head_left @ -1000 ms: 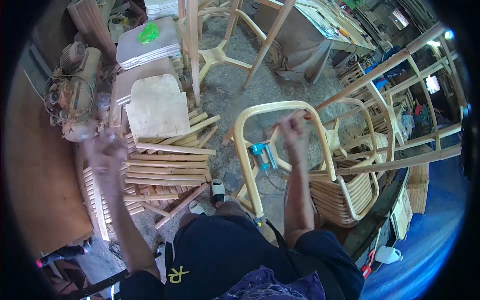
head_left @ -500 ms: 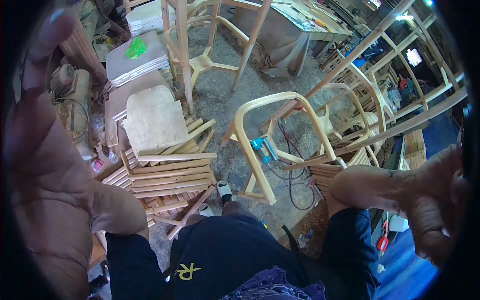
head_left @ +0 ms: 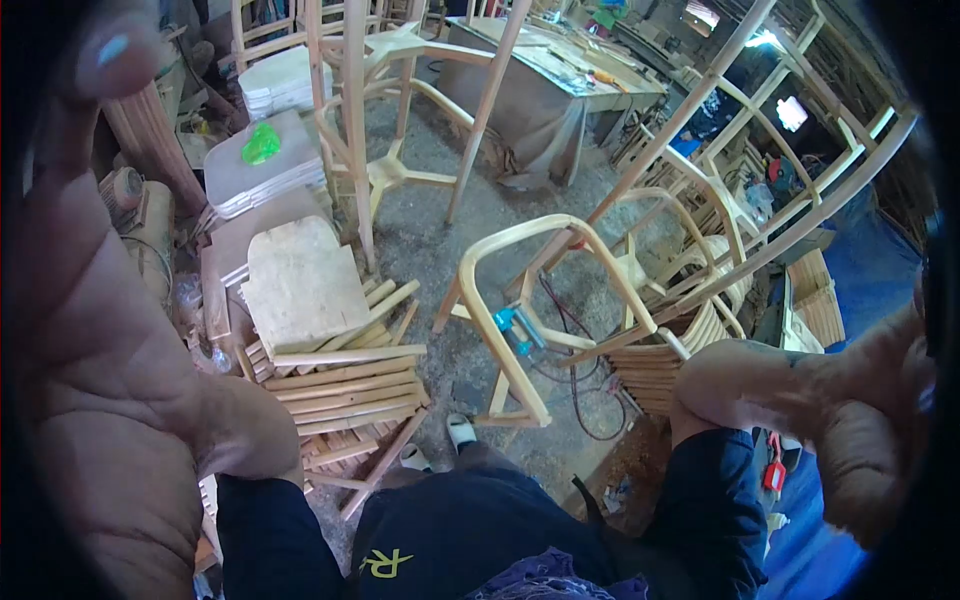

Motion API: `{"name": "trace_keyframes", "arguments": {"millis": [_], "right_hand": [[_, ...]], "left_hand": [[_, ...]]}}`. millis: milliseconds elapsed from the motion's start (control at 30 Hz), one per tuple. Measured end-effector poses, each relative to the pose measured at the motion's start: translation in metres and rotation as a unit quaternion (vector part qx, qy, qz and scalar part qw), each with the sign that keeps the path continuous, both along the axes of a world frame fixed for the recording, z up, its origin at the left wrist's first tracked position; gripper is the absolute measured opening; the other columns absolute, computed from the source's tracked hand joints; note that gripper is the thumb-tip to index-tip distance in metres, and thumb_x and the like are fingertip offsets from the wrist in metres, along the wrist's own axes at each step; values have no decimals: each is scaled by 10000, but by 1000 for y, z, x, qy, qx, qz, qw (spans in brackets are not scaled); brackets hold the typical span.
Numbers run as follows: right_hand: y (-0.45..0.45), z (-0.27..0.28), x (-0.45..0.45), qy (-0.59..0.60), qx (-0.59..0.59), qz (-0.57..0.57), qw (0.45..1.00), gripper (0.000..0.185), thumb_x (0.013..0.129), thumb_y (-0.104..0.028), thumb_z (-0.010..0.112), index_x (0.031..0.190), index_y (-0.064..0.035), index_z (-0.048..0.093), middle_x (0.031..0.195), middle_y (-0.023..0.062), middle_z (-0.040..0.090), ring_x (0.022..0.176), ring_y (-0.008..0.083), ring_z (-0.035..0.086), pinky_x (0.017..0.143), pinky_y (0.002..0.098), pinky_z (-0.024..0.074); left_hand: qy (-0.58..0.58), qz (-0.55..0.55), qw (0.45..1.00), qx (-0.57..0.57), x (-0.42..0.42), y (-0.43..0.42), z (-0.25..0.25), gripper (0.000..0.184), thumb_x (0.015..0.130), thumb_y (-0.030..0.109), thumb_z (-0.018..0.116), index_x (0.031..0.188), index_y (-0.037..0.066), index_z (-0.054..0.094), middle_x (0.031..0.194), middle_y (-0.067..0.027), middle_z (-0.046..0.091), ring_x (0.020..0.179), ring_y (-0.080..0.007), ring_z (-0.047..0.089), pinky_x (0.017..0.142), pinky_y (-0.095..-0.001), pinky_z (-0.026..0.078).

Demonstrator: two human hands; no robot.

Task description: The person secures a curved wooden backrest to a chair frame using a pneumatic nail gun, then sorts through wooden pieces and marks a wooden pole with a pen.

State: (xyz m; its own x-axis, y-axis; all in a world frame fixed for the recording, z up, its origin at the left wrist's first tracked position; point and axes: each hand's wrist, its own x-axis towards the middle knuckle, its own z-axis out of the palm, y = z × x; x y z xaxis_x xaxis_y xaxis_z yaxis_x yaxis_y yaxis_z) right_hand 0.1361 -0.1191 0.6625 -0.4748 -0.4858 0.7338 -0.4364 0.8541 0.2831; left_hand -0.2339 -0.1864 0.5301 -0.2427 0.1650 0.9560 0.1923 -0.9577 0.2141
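Note:
Close to the camera on the left, my left hand (head_left: pixel 110 330) is raised with one digit stretched upward. No object shows in it, and its other fingers are cut off by the dark rim of the view. My right hand (head_left: pixel 865 430) is raised at the right edge, its fingers largely hidden by the same rim. Beyond my hands, a wooden chair frame (head_left: pixel 549 416) stands on the floor in front of me. A blue power tool (head_left: pixel 519 330) appears within the frame's outline. Neither hand touches these.
Stacked wooden sticks (head_left: pixel 345 385) lie left of my feet beneath a pale seat panel (head_left: pixel 305 285). A green plastic bag (head_left: pixel 261 144) rests on more panels. Tall chair frames (head_left: pixel 357 130) stand behind. A red hose (head_left: pixel 575 390) curls across the floor. A workbench (head_left: pixel 540 125) is further back.
The view has shifted slightly, so the chair frames and panels sit a little further left and lower. Both hands remain raised beside the camera.

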Motion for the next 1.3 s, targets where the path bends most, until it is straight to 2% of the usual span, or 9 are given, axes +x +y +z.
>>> {"name": "trace_keyframes", "arguments": {"millis": [267, 600, 833, 1300], "right_hand": [[-2, 16, 38, 44, 5, 0, 999, 319, 1062, -289, 498, 1280, -66, 564, 1215, 174, 585, 1041, 322, 694, 971, 615, 526], [-18, 50, 151, 97, 41, 1, 994, 293, 1052, -259, 507, 1254, -59, 577, 1175, 170, 595, 1015, 313, 695, 954, 596, 531], [-5, 38, 198, 109, 38, -1, 993, 275, 1045, -238, 513, 1236, -55, 586, 1148, 168, 602, 998, 306, 696, 943, 584, 535], [15, 5, 220, 121, 24, 23, 992, 241, 1030, -196, 525, 1201, -45, 604, 1092, 162, 617, 962, 293, 698, 920, 558, 541]], "left_hand": [[25, 13, 1000, 9, 9, -9, 19, 613, 884, 273, 719, 1414, 23, 540, 1360, -190, 575, 1038, -298, 621, 880, -442, 530], [48, 22, 998, 36, 56, -3, 37, 592, 886, 252, 716, 1404, 25, 542, 1343, -178, 578, 1026, -285, 624, 858, -429, 534], [56, 26, 997, 45, 95, 2, 45, 577, 887, 238, 714, 1396, 27, 543, 1332, -170, 580, 1018, -276, 625, 844, -419, 537], [72, 41, 996, 39, 147, -14, 47, 548, 890, 208, 709, 1381, 30, 545, 1309, -153, 585, 1002, -258, 629, 814, -400, 542]]}}
